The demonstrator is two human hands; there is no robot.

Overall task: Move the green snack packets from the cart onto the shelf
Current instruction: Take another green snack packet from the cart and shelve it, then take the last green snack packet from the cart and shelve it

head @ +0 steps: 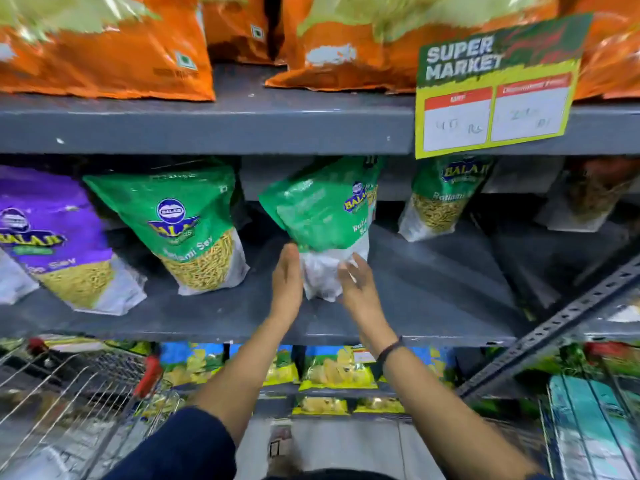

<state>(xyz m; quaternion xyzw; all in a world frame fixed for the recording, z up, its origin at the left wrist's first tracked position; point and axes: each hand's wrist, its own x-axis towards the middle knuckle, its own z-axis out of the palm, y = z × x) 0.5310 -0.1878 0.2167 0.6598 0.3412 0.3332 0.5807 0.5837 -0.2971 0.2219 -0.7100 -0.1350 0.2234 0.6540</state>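
Note:
A green snack packet (318, 216) stands on the grey middle shelf (433, 282), tilted, its back partly turned to me. My left hand (287, 278) lies flat against its lower left side and my right hand (356, 282) presses its lower right, so both hold its clear bottom between them. Another green packet (183, 223) stands to the left on the same shelf, and a third (443, 195) stands further back on the right. The wire cart (79, 386) with red corners is at the lower left; what it holds is blurred.
A purple packet (45, 233) stands at the shelf's left end. Orange bags (104, 53) fill the shelf above, with a price sign (495, 88) hanging from its edge. Yellow packets (336, 368) sit on the shelf below. A slotted metal strut (561, 320) slants across the right.

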